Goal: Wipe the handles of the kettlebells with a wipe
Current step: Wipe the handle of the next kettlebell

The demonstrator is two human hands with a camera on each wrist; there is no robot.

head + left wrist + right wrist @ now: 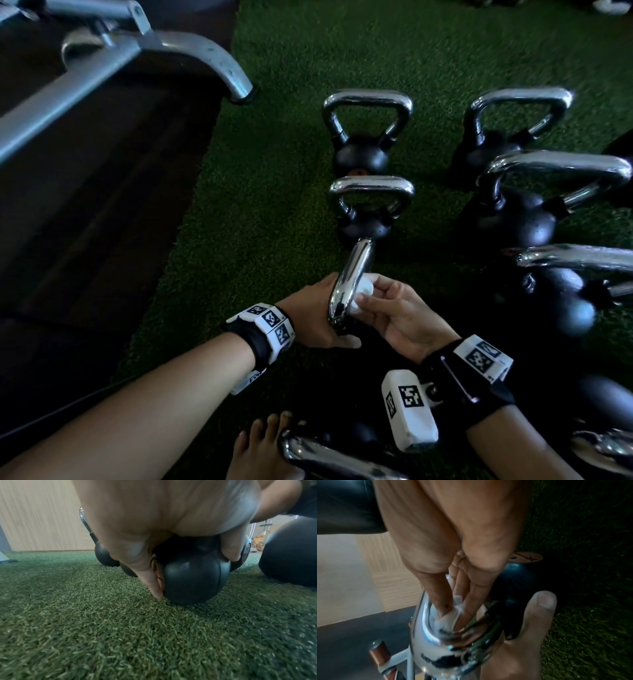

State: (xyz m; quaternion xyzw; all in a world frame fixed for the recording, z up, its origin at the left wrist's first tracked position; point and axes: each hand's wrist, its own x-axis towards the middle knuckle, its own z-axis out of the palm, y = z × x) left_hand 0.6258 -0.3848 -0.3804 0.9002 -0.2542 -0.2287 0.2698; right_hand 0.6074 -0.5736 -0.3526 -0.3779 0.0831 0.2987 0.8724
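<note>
A black kettlebell (pixel 193 580) rests on the green turf (pixel 120 635), seen in the left wrist view. My left hand (pixel 310 313) grips it, thumb and fingers curled round the ball just under the handle. Its chrome handle (pixel 351 281) rises edge-on between my two hands in the head view. My right hand (pixel 376 294) pinches a crumpled white wipe (pixel 362 295) and presses it against the inner side of that handle. The right wrist view shows the wipe (pixel 452 615) bunched between my fingertips on the handle (pixel 423 622). In the head view the ball is hidden.
Several more chrome-handled kettlebells stand on the turf: two straight ahead (pixel 366 137) (pixel 371 205) and others at the right (pixel 534 205). A grey metal machine frame (pixel 154 51) over dark flooring lies to the left. A bare foot (pixel 260 452) and another handle (pixel 325 455) are below.
</note>
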